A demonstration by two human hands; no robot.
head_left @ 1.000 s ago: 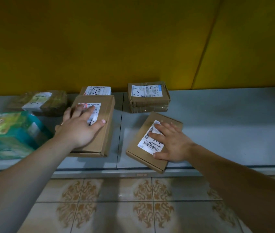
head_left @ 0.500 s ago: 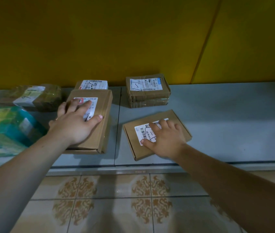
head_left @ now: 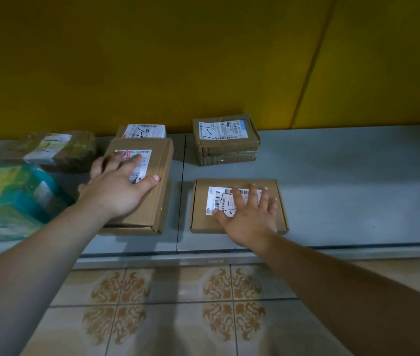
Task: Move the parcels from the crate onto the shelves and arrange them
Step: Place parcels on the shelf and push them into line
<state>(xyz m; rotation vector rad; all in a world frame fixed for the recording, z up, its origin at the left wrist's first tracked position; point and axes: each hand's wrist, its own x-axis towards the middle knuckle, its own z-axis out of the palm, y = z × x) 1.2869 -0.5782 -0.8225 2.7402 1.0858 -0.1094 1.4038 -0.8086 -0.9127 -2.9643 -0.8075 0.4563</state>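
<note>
Several cardboard parcels lie on the grey shelf (head_left: 345,191). My left hand (head_left: 119,188) rests flat on a long brown box (head_left: 152,201) with a white label, fingers spread over the label. My right hand (head_left: 250,217) presses flat with straight fingers on a flat brown box (head_left: 201,219) that lies square to the shelf's front edge. Behind it stands a taped square parcel (head_left: 227,142). A small labelled parcel (head_left: 143,131) sits behind the long box.
A green and teal wrapped pack (head_left: 6,201) lies at the left, with a plastic-wrapped brown parcel (head_left: 52,150) behind it. A yellow wall (head_left: 203,60) backs the shelf. Patterned floor tiles (head_left: 178,304) lie below. The shelf's right half holds nothing.
My right hand has turned the flat box from a slanted position until it lies square to the shelf edge. My left hand stays on the long box.
</note>
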